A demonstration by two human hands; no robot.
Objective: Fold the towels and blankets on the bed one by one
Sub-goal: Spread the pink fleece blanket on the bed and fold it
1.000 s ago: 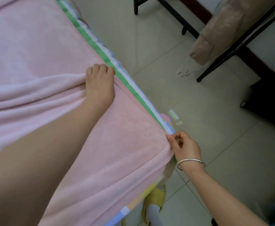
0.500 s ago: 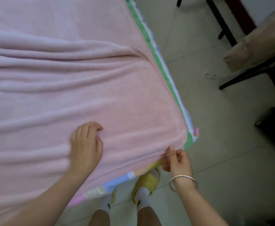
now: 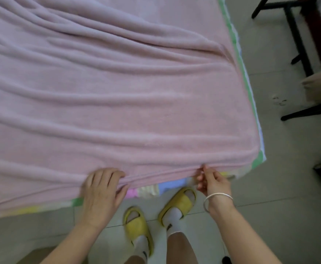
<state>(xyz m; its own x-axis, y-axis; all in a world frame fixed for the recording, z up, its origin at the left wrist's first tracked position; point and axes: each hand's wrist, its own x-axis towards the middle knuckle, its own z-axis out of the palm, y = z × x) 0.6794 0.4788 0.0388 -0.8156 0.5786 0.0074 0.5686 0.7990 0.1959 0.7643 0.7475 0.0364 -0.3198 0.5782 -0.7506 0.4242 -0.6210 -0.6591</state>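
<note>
Blanket (image 3: 136,111) lies wrinkled on the bed (image 3: 173,185); my left hand (image 3: 100,189) and right hand (image 3: 213,183) each pinch its near edge to lift it.

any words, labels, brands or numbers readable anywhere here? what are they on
No text can be read in this view.
pink blanket: no words or label showing.
white socks: a small dark mark on each, too blurred to read.
floor: a few small dark marks near the chair legs, too small to tell whether they are writing.

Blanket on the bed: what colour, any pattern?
Plain pale pink blanket, no pattern; shows best in the head view.
</note>
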